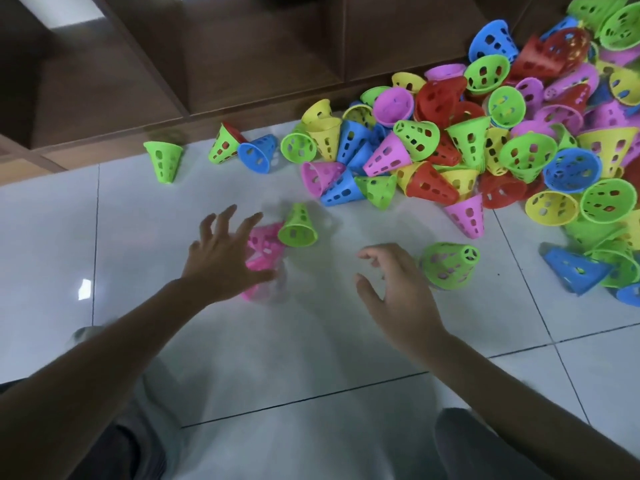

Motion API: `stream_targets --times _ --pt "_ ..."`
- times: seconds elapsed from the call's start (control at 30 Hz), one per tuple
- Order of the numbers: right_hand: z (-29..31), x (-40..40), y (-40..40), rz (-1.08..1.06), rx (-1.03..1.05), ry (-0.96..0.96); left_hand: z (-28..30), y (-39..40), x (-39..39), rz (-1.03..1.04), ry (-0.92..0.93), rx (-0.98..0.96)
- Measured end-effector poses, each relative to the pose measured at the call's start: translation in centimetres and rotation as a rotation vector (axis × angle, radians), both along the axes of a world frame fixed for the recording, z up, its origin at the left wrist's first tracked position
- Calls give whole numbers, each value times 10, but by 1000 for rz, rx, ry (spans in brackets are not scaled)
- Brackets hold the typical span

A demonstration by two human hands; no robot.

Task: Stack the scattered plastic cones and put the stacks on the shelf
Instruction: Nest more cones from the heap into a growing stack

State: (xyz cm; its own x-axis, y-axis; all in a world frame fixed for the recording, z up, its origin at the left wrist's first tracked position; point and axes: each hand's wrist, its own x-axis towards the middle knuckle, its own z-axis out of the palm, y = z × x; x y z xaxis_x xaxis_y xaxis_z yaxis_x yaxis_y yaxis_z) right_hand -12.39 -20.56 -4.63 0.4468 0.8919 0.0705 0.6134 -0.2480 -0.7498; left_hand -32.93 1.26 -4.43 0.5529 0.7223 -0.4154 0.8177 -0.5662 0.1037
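A big pile of perforated plastic cones [485,140] in green, blue, red, yellow and pink covers the white tiled floor at the upper right. My left hand [221,252] hovers with spread fingers over a blurred pink cone [265,244] lying on the floor. A green cone [298,226] lies just right of it. My right hand [394,285] is open with loosely bent fingers, holding nothing, just left of another green cone [448,265] on its side. The dark wooden shelf [207,64] stands along the far side.
A lone green cone [162,160] stands by the shelf base at left. A blue cone [575,270] lies at the right edge. Bare tiles [311,358] spread in front of me, with my knees at the bottom.
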Motion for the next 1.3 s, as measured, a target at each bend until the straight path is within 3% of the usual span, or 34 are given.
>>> stream_targets --times 0.17,0.47,0.63,0.73,1.1,1.3 --pt "-8 -5 55 141 -144 22 -15 1 -5 -105 36 -80" --pt "-29 -16 144 281 -464 106 -38 6 -4 -44 39 -20" --pt "-35 -26 163 328 -621 55 -37 5 -1 -32 -17 -18" --pt "-38 -27 152 250 -543 31 -36 2 0 -4 -45 -27" --pt "-34 -12 70 33 -402 214 -35 -41 43 35 -212 -78" --pt "7 -7 43 -113 -236 228 -35 -60 70 -10 -224 -94"
